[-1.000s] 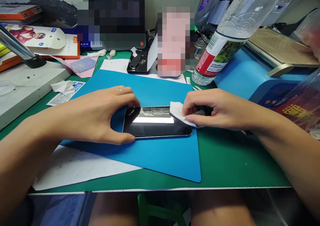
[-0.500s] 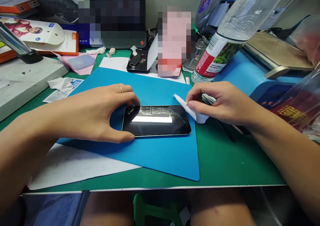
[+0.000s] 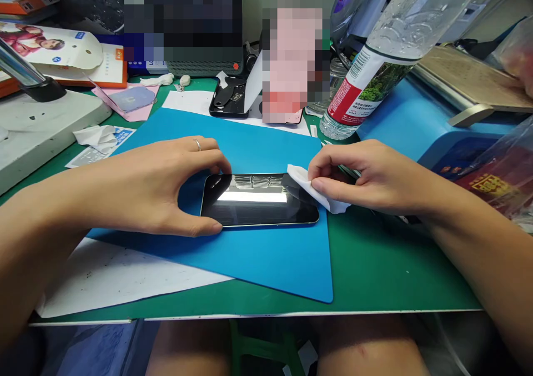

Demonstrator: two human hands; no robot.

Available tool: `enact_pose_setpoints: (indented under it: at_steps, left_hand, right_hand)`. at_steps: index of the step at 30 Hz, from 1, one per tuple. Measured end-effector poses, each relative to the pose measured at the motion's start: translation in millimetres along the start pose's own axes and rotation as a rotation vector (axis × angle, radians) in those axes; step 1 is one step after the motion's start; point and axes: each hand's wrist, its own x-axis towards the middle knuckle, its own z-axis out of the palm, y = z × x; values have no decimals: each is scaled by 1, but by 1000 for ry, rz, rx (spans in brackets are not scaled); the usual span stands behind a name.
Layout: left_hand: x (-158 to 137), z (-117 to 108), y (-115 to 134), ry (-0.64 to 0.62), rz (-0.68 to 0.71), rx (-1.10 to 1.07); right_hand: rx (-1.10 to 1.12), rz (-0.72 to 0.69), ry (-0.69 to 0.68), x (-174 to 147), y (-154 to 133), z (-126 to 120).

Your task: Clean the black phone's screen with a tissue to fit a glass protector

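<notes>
Change noted: half a second ago the wipe [image 3: 334,203], pinched in the right hand [image 3: 362,173], stood on edge and left most of the phone's [image 3: 258,215] right end in view; it now spreads across the far right corner. Pressure on the glass cannot be confirmed. Judged meaning: wiping at that end is resumed rather than finished.

Position: the phone lies screen up on the mat [image 3: 275,262], near the middle of the tabletop [image 3: 387,265], set back from the near edge and roughly parallel to it, between the hands. The left hand [image 3: 162,184] is half open, spanning the left end, thumb at the near side, fingertips at the far side. The right hand is nearly closed, thumb and forefinger on the wipe; whether its curled fingers hold anything cannot be told.
</notes>
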Motion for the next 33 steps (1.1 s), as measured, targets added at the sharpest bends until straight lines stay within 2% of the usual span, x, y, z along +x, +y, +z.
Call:
enact_pose_setpoints:
  at_steps: [6, 11, 16, 19, 24, 33]
  left_hand:
    - [3, -4, 3, -58, -28, -15]
    - [5, -6, 7, -92, -60, -59]
    - [7, -8, 0, -75, -44, -130]
    - [9, -9, -10, -16, -14, -177]
    - [12, -9, -25, 119, 35, -136]
    - [16, -3, -36, 223, 22, -121]
  right_hand:
    - [66, 58, -157, 0, -1, 0]
    - [64, 91, -153, 6, -4, 0]
    - [-55, 39, -197, 26, -17, 0]
    - [-144, 0, -263, 46, -31, 2]
    - [-208, -49, -361, 80, -56, 12]
    - [-298, -46, -479, 126, -95, 34]
